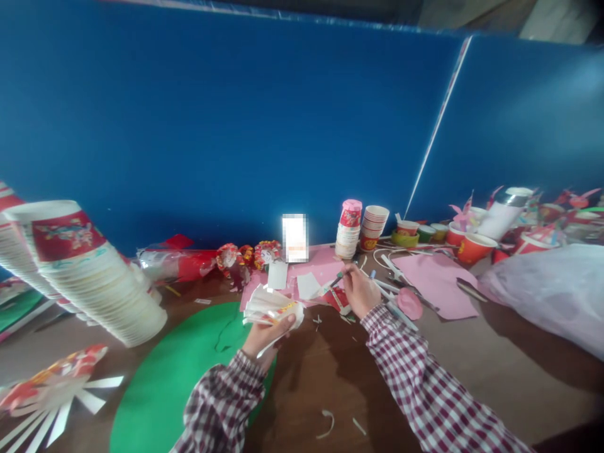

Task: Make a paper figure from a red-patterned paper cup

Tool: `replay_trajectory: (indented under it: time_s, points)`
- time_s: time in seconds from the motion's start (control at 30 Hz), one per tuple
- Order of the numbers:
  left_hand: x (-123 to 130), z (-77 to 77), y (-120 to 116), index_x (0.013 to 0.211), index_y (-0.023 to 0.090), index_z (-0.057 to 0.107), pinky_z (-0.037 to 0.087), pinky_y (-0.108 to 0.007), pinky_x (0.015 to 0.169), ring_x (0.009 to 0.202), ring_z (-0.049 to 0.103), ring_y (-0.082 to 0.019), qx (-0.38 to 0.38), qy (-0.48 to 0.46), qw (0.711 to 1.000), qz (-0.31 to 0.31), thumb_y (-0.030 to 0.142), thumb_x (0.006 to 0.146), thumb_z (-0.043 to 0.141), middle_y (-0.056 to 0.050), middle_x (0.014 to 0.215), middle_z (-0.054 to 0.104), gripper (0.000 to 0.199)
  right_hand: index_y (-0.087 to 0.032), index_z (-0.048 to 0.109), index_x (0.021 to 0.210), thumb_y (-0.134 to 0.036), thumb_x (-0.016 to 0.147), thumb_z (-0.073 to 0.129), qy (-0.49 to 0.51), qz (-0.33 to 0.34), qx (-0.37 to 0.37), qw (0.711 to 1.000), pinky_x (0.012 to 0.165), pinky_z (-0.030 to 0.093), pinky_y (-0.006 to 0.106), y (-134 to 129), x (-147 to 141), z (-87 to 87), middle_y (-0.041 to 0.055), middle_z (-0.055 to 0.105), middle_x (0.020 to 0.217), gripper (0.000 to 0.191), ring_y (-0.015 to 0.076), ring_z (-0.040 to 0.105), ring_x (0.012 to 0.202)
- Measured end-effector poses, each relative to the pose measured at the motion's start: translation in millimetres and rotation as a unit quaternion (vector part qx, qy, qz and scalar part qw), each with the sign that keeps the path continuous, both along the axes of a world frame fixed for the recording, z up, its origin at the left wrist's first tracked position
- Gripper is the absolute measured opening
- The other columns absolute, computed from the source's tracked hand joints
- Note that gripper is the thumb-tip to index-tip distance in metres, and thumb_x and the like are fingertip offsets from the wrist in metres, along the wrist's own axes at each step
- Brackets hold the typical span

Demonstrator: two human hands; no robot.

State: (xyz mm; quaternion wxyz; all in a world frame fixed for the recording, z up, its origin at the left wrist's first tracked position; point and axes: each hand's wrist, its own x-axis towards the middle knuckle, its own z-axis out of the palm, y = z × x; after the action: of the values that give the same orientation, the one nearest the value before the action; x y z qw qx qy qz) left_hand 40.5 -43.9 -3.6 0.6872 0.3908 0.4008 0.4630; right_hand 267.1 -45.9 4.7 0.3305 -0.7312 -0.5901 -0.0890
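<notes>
My left hand (265, 340) is closed round a paper cup (271, 307) whose wall is cut into white strips, some with red and yellow print. The strips fan out up and to the left over the edge of a green disc (174, 371). To the right, my right hand (361, 290) pinches a slim pen-like tool (336, 280) with a dark green part; its exact kind is unclear. It is apart from the cut cup. Below it lies a red printed piece of paper (338, 301). White paper pieces (308, 286) lie on a pink sheet (325, 258) behind my hands.
Tall stacks of paper cups (101, 277) lean at the left, near another cut cup (59, 384). Smaller cup stacks (349, 236) stand behind. Scissors (419, 296), a pink sheet (436, 280), red cups (475, 248) and a plastic bag (552, 283) are at right. A blue partition (236, 126) rises behind.
</notes>
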Motion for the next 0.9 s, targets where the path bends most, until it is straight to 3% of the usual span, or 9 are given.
replay_trajectory:
  time_s: [0.13, 0.27, 0.43, 0.53, 0.6, 0.77, 0.83, 0.9]
  points:
    - [0, 5.6, -6, 0.083, 0.012, 0.066, 0.042, -0.020, 0.049, 0.057, 0.056, -0.011, -0.013, -0.039, 0.999, -0.002, 0.021, 0.048, 0.079, -0.006, 0.076, 0.066, 0.039, -0.021, 0.053, 0.100, -0.023, 0.085, 0.039, 0.002, 0.017, 0.027, 0.999, 0.067, 0.037, 0.026, -3, -4, 4.1, 0.0037, 0.059, 0.094, 0.020, 0.0174, 0.054, 0.080]
    - [-2, 8.3, -6, 0.075, 0.012, 0.067, 0.046, -0.022, 0.055, 0.060, 0.057, -0.012, -0.076, -0.094, 0.993, -0.015, 0.014, 0.054, 0.075, -0.005, 0.073, 0.066, 0.023, -0.019, 0.053, 0.104, -0.018, 0.085, 0.037, 0.017, 0.094, 0.041, 0.995, 0.082, 0.039, 0.030, -7, -12, 10.2, 0.0071, 0.057, 0.102, 0.025, 0.0198, 0.052, 0.095]
    - [-3, 1.0, 0, 0.076, 0.010, 0.066, 0.048, -0.021, 0.054, 0.059, 0.059, -0.012, -0.076, -0.128, 0.989, -0.010, 0.011, 0.056, 0.073, -0.005, 0.074, 0.067, 0.021, -0.018, 0.053, 0.103, -0.017, 0.085, 0.035, 0.141, 0.192, 0.035, 0.971, 0.084, 0.041, 0.032, -15, -36, 15.1, 0.0065, 0.060, 0.093, 0.026, 0.0190, 0.055, 0.093]
    - [-2, -2.9, 1, 0.075, 0.009, 0.066, 0.049, -0.021, 0.054, 0.057, 0.060, -0.012, -0.079, -0.113, 0.990, -0.014, 0.013, 0.054, 0.075, -0.006, 0.072, 0.067, 0.024, -0.019, 0.053, 0.100, -0.016, 0.083, 0.035, 0.280, 0.268, 0.006, 0.922, 0.076, 0.045, 0.030, -18, -52, 13.6, 0.0038, 0.062, 0.083, 0.025, 0.0169, 0.058, 0.082]
    - [-2, -3.3, 1, 0.076, 0.008, 0.066, 0.048, -0.020, 0.052, 0.056, 0.059, -0.012, -0.070, -0.110, 0.992, -0.007, 0.014, 0.053, 0.075, -0.006, 0.071, 0.067, 0.026, -0.020, 0.052, 0.097, -0.017, 0.082, 0.034, 0.386, 0.301, -0.018, 0.872, 0.075, 0.046, 0.030, -19, -61, 10.7, 0.0029, 0.062, 0.083, 0.024, 0.0165, 0.059, 0.081]
    - [-5, 0.4, 6, 0.083, 0.011, 0.065, 0.050, -0.022, 0.053, 0.061, 0.060, -0.013, -0.060, -0.130, 0.990, 0.017, 0.014, 0.053, 0.075, -0.006, 0.080, 0.067, 0.031, -0.020, 0.045, 0.101, -0.022, 0.082, 0.031, 0.603, 0.302, -0.082, 0.734, 0.056, 0.049, 0.029, -16, -66, 1.2, 0.0035, 0.064, 0.078, 0.024, 0.0171, 0.062, 0.066]
    - [-7, 1.7, 8, 0.080, 0.010, 0.065, 0.049, -0.021, 0.053, 0.060, 0.060, -0.012, -0.057, -0.137, 0.989, 0.026, 0.014, 0.054, 0.075, -0.005, 0.077, 0.066, 0.028, -0.019, 0.043, 0.101, -0.022, 0.081, 0.032, 0.629, 0.293, -0.086, 0.715, 0.052, 0.048, 0.028, -14, -65, -1.3, 0.0035, 0.064, 0.077, 0.023, 0.0169, 0.062, 0.063]
    - [-7, 2.3, 8, 0.078, 0.010, 0.065, 0.049, -0.021, 0.053, 0.058, 0.059, -0.011, -0.051, -0.144, 0.988, 0.035, 0.014, 0.053, 0.075, -0.005, 0.074, 0.066, 0.027, -0.019, 0.043, 0.102, -0.023, 0.081, 0.033, 0.624, 0.280, -0.098, 0.723, 0.050, 0.047, 0.027, -13, -63, -1.9, 0.0028, 0.064, 0.073, 0.024, 0.0169, 0.061, 0.061]
